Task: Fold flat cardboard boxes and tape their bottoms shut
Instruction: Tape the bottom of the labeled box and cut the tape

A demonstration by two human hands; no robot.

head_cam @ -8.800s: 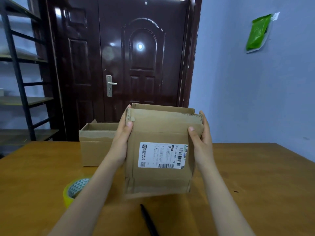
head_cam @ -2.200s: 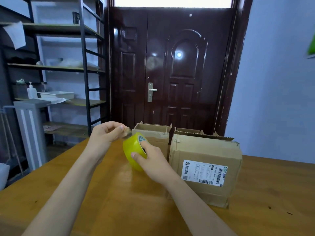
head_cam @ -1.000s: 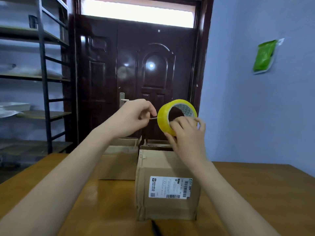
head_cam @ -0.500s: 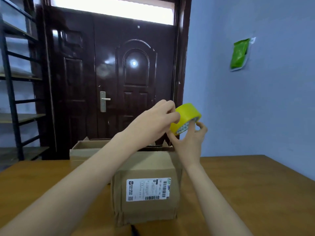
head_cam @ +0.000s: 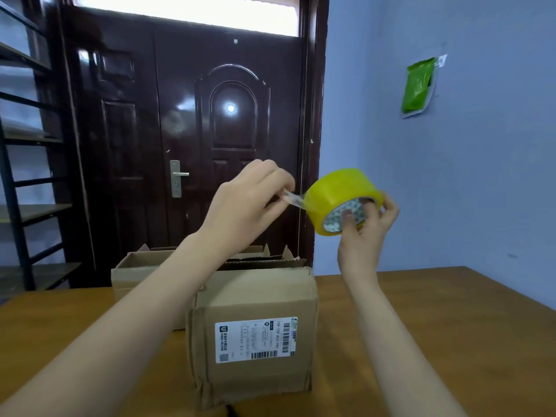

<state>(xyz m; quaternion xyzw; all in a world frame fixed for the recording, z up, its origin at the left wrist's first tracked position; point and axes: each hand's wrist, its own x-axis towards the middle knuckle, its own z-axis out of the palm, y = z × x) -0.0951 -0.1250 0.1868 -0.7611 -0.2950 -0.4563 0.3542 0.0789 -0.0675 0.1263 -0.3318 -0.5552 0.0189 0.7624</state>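
A brown cardboard box (head_cam: 255,299) with a white shipping label stands on the wooden table (head_cam: 451,326) in front of me. Above it my right hand (head_cam: 365,233) holds a yellow tape roll (head_cam: 337,194), fingers hooked into its core. My left hand (head_cam: 249,200) pinches the loose end of the tape, and a short clear strip (head_cam: 293,198) stretches between hand and roll. Both hands are in the air, well above the box.
A second cardboard box (head_cam: 135,272) with open flaps stands behind and left of the first. A dark door (head_cam: 210,130) is beyond the table, a metal shelf rack (head_cam: 21,176) at left, a green packet (head_cam: 418,85) on the blue wall.
My hands have drawn apart: the roll moved right and a short strip of tape now shows between my left fingers and the roll. The view shifted slightly.
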